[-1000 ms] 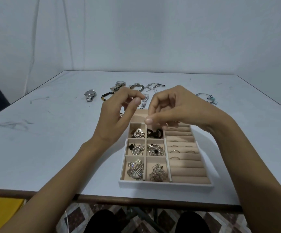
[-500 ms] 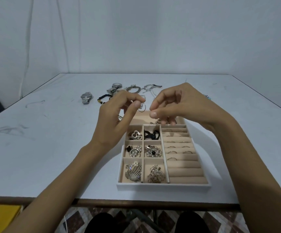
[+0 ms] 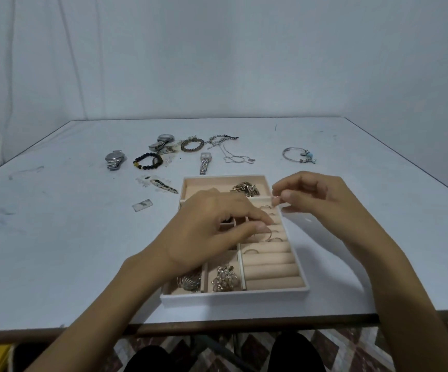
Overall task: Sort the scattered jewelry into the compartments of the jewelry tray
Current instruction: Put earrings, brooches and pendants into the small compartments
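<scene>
— Where's our left hand (image 3: 204,232)?
— Over the tray (image 3: 233,296), above the ring rolls (image 3: 271,267); its fingers (image 3: 260,227) pinch a thin ring (image 3: 269,236).
— And our right hand (image 3: 314,202)?
— At the tray's right rim, fingers curled, tips together; we can't tell whether they hold anything.
— The rest?
— Watches (image 3: 115,159), bracelets (image 3: 147,161) and a chain (image 3: 231,154) lie on the surface (image 3: 56,224) beyond the tray; a bangle (image 3: 295,154) sits apart, further right.
</scene>
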`<action>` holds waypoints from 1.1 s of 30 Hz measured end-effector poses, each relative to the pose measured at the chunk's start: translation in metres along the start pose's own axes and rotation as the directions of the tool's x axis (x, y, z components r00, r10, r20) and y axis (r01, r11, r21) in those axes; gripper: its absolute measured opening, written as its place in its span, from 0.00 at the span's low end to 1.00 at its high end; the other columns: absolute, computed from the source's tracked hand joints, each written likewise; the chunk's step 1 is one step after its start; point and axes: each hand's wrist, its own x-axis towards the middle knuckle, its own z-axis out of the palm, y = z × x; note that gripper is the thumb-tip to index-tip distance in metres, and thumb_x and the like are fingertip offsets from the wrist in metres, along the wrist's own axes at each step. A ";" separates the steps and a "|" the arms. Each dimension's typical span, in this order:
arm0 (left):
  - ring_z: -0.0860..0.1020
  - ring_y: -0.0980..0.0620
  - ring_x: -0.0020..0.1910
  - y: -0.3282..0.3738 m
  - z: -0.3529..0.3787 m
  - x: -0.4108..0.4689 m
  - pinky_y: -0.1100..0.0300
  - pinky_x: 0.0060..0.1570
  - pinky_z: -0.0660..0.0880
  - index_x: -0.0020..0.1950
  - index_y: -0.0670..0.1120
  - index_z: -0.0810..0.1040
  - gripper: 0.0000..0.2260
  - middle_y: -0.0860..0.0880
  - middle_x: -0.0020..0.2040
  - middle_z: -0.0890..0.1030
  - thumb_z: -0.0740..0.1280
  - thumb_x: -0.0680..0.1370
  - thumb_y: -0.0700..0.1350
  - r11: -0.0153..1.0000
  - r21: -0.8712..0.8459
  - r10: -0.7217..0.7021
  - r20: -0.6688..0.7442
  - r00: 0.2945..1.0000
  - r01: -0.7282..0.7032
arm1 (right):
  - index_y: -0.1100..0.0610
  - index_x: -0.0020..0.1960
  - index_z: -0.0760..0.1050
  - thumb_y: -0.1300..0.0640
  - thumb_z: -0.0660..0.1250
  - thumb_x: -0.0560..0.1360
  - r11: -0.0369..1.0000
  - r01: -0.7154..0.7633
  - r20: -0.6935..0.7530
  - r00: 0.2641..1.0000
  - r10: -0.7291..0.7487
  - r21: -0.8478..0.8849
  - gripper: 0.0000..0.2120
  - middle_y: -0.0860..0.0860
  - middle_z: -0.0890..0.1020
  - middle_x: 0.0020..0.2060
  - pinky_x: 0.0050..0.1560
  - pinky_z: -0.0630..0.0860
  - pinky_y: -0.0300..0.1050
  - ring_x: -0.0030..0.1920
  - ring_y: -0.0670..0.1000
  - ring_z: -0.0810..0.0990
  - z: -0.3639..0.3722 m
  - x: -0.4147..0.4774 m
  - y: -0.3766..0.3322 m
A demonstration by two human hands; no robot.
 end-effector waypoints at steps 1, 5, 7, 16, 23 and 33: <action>0.80 0.57 0.38 0.000 0.001 0.000 0.55 0.39 0.76 0.50 0.48 0.85 0.08 0.54 0.41 0.84 0.68 0.76 0.48 1.000 0.000 -0.018 0.028 0.999 0.018 | 0.58 0.50 0.81 0.66 0.65 0.76 1.000 -0.014 -0.034 0.999 0.014 0.021 0.08 0.54 0.85 0.44 0.55 0.80 0.46 0.49 0.50 0.83 0.000 -0.008 0.003; 0.82 0.55 0.41 0.001 0.004 0.001 0.51 0.40 0.77 0.49 0.47 0.85 0.08 0.53 0.42 0.84 0.68 0.76 0.48 0.995 -0.062 -0.078 0.077 0.994 0.082 | 0.44 0.66 0.74 0.54 0.60 0.80 0.889 -0.060 -0.014 0.998 0.061 -0.455 0.15 0.36 0.73 0.65 0.75 0.57 0.49 0.68 0.35 0.67 -0.002 -0.034 0.021; 0.82 0.54 0.41 0.001 0.005 0.001 0.51 0.41 0.78 0.49 0.47 0.85 0.08 0.53 0.42 0.84 0.69 0.75 0.47 0.993 -0.070 -0.092 0.090 0.992 0.099 | 0.43 0.74 0.60 0.48 0.52 0.82 0.686 -0.017 0.090 0.989 0.120 -0.728 0.21 0.35 0.59 0.73 0.77 0.39 0.47 0.74 0.35 0.51 -0.002 -0.040 0.026; 0.80 0.54 0.37 0.008 0.011 0.010 0.53 0.38 0.76 0.49 0.48 0.85 0.08 0.56 0.41 0.83 0.68 0.77 0.49 0.999 0.045 -0.019 0.140 0.990 0.013 | 0.44 0.77 0.45 0.46 0.43 0.82 0.521 0.006 0.128 0.972 0.199 -0.853 0.24 0.37 0.46 0.76 0.76 0.38 0.46 0.76 0.39 0.41 0.002 -0.045 0.021; 0.80 0.56 0.36 0.012 0.013 0.012 0.53 0.40 0.75 0.49 0.50 0.85 0.07 0.56 0.40 0.84 0.69 0.75 0.50 0.996 0.079 -0.050 0.205 0.978 0.034 | 0.44 0.77 0.47 0.46 0.44 0.82 0.547 0.002 0.120 0.976 0.180 -0.837 0.24 0.37 0.47 0.76 0.76 0.39 0.46 0.76 0.38 0.42 0.003 -0.046 0.019; 0.78 0.54 0.38 0.008 0.018 0.017 0.54 0.41 0.74 0.45 0.49 0.85 0.06 0.52 0.38 0.83 0.71 0.73 0.49 0.998 0.056 -0.011 0.237 0.972 -0.002 | 0.43 0.77 0.47 0.46 0.44 0.82 0.553 0.005 0.120 0.978 0.171 -0.833 0.24 0.37 0.48 0.76 0.77 0.40 0.47 0.76 0.38 0.42 0.003 -0.045 0.021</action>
